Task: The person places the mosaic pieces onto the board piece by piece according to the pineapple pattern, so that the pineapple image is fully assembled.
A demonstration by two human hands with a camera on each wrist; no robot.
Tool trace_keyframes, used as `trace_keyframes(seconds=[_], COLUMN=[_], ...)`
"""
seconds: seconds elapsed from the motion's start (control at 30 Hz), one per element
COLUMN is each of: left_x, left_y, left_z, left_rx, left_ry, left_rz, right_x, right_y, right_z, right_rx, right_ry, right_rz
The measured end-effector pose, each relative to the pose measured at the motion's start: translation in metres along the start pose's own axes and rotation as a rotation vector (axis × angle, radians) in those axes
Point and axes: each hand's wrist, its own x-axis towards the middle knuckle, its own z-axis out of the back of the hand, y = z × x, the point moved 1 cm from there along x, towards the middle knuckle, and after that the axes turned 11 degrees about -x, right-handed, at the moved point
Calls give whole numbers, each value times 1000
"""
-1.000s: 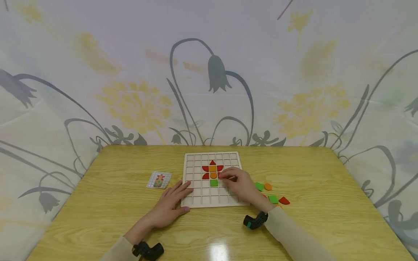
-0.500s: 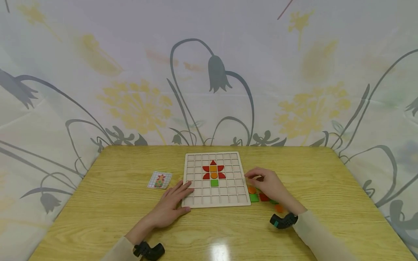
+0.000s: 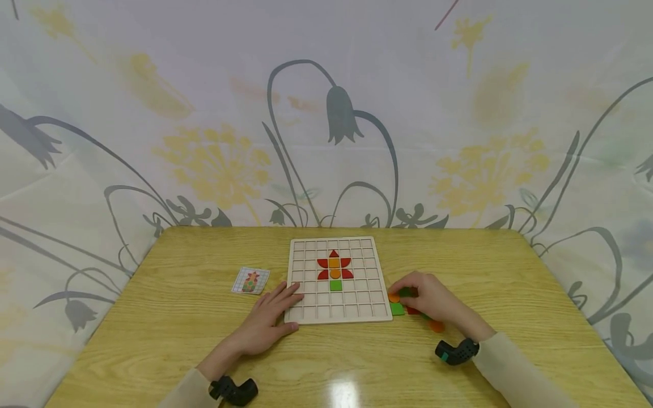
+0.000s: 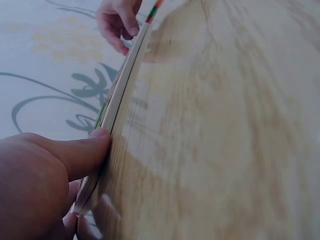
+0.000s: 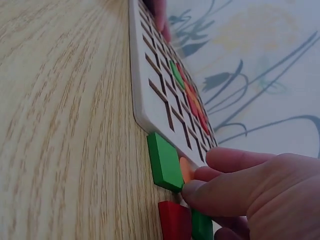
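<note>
A white grid board [image 3: 357, 311] lies on the table, bearing a flower shape of red, orange and green pieces. My left hand [image 3: 262, 323] rests at its left side, fingers stretched over the edge and thumb by the front corner. Just off the board's right edge, my right hand [image 3: 431, 297] pinches an orange disc [image 3: 394, 297] between thumb and fingers, low over the loose pieces. A green square [image 5: 166, 162] lies beside that disc, with a red piece [image 5: 175, 220] and another green piece [image 5: 202, 225] close to the thumb. The palm hides part of the pile.
A small pattern card [image 3: 250, 280] lies left of the board. Another orange piece [image 3: 436, 326] shows below the right hand. Behind the wooden table [image 3: 306, 362] hangs a flower-printed backdrop [image 3: 326, 113].
My right hand has left a red quarter piece on the board beside the lower orange disc, then moved right and down to the loose pieces. The left hand stays put.
</note>
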Motion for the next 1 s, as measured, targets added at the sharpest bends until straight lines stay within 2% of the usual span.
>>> trace_keyframes(seconds=[0.3,0.4,0.63,0.83,1.0], left_x=[0,0,0,0,0], left_y=[0,0,0,1,1], left_z=[0,0,0,0,0], left_rx=[3,3,9,11,11], left_ry=[-4,-5,-5,-7,-9], left_rz=[-6,-6,-8,-8,-7], right_x=[1,1,1,3,5], right_y=[1,0,-1,0,0], right_z=[4,4,6,5,2], right_rx=[-135,-162,-170,-213,-187], right_ry=[-10,-13,1,-25,-55], right_rz=[136,143,107,63,14])
